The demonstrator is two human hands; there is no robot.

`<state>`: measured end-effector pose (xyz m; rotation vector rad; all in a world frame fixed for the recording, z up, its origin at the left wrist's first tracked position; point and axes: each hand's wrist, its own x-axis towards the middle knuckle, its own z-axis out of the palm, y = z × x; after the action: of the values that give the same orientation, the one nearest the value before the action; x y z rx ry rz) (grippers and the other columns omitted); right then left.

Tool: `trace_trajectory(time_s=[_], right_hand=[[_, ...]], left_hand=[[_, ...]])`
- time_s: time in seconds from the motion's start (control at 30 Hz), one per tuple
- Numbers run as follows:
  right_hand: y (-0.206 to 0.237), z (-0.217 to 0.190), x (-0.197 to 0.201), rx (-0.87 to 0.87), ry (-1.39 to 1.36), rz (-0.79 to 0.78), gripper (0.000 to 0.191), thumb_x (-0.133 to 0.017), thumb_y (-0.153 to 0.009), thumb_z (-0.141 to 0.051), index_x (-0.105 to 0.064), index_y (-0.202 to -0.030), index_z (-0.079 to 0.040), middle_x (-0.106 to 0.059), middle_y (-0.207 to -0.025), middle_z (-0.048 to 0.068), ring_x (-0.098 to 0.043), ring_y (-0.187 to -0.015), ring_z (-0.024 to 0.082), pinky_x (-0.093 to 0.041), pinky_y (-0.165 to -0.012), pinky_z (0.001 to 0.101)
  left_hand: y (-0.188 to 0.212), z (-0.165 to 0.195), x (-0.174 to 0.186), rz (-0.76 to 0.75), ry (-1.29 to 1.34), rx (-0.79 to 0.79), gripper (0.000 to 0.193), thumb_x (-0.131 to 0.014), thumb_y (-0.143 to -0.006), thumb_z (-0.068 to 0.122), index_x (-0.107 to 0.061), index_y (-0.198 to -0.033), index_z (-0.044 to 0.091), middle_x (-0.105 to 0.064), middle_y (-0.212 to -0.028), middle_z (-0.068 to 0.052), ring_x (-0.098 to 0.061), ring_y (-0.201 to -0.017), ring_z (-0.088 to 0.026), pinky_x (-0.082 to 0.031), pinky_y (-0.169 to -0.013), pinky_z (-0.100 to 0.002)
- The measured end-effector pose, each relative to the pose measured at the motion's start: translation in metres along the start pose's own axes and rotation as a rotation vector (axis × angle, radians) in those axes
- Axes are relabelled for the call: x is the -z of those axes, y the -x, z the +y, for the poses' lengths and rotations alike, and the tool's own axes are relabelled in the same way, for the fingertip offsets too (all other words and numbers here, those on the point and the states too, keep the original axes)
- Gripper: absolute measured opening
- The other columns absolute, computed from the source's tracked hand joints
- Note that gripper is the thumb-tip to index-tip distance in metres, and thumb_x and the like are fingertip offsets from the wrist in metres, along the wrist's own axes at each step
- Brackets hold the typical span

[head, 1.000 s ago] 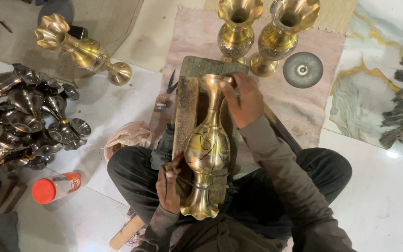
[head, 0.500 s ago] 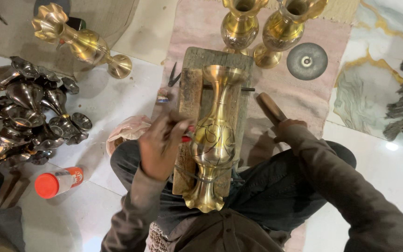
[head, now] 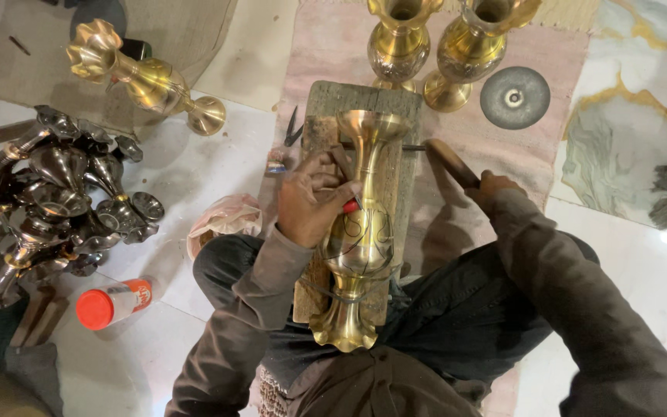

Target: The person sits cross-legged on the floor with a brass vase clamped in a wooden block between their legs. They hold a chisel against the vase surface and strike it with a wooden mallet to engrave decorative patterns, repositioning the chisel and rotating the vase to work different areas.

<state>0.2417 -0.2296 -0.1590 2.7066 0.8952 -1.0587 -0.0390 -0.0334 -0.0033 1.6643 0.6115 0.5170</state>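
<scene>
A golden brass vase [head: 362, 232], marked with dark curved outlines on its belly, gleams over a weathered grey-brown wooden block [head: 326, 108]. Two more golden vases [head: 397, 42] show engraved bands above a pale pink mat [head: 333, 46]. A fourth brass vase [head: 144, 77] shines yellow on a beige cloth [head: 187, 31]. Dark, nearly black unpolished vases [head: 55, 193] crowd the white floor [head: 164, 177]. A bottle [head: 113, 303] has a bright red-orange cap. White marble [head: 627, 139] carries gold and grey-green veining. A grey disc [head: 514, 97] has a pale centre.
</scene>
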Motion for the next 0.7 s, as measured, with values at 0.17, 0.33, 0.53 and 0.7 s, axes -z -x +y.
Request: trace_trajectory(time_s=[0.17, 0.33, 0.53, 0.7], right_hand=[[0.019, 0.033, 0.008, -0.088, -0.797, 0.041, 0.05, -0.056, -0.104, -0.044, -0.055, -0.123, 0.002, -0.07, -0.094, 0.016, -0.061, -0.065, 0.024, -0.052, -0.054, 0.0397], [0.097, 0.063, 0.037, 0.175, -1.042, 0.264, 0.05, -0.071, -0.099, -0.032, -0.05, -0.128, 0.003, -0.061, -0.083, 0.017, -0.054, -0.057, 0.02, -0.042, -0.048, 0.0369], [0.168, 0.042, 0.097, 0.574, -0.493, 0.631, 0.042, -0.075, -0.098, -0.018, -0.054, -0.126, 0.004, -0.061, -0.1, 0.017, -0.062, -0.078, 0.026, -0.052, -0.066, 0.0372], [0.168, 0.006, 0.14, 0.712, -0.217, 0.652, 0.055, -0.071, -0.096, -0.016, -0.056, -0.148, -0.005, -0.062, -0.107, 0.019, -0.066, -0.08, 0.034, -0.055, -0.07, 0.0449]], left_hand=[[0.008, 0.007, -0.005, 0.061, -0.051, 0.016, 0.048, -0.081, -0.089, 0.012, -0.062, -0.129, -0.007, -0.073, -0.119, -0.02, -0.078, -0.096, -0.021, -0.069, -0.075, -0.03], [0.008, 0.006, -0.006, 0.105, -0.079, 0.01, 0.053, -0.08, -0.086, 0.01, -0.059, -0.131, -0.006, -0.069, -0.127, -0.019, -0.077, -0.096, -0.022, -0.069, -0.075, -0.031], [0.008, 0.003, -0.004, 0.068, -0.045, -0.013, 0.047, -0.078, -0.09, 0.005, -0.061, -0.133, -0.004, -0.072, -0.124, -0.018, -0.077, -0.102, -0.022, -0.069, -0.083, -0.032], [0.007, 0.007, -0.006, 0.15, -0.148, 0.113, 0.062, -0.08, -0.084, 0.009, -0.054, -0.139, -0.002, -0.076, -0.114, -0.015, -0.078, -0.095, -0.018, -0.067, -0.077, -0.029]])
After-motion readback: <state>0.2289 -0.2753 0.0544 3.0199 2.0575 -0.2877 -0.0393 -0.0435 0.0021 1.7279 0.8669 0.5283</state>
